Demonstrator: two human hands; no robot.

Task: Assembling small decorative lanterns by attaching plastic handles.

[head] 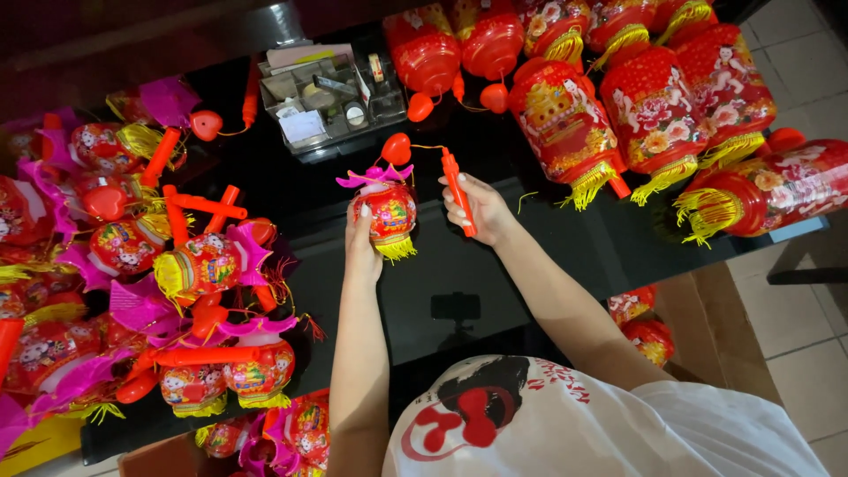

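My left hand [360,240] holds a small red toy lantern [387,210] with a pink frilled top and a yellow fringe, upright above the black glossy table [548,238]. My right hand [475,208] grips a red plastic handle stick [458,187]. A thin cord runs from the stick's top to a red heart-shaped piece [397,148] just above the lantern. Both hands are close together near the table's middle.
A pile of small pink-and-red lanterns with red sticks [168,265] fills the left side. Larger red cylindrical lanterns with yellow fringes [636,97] line the back and right. A clear organiser box [329,99] stands at the back. A cardboard box [707,327] sits on the floor at right.
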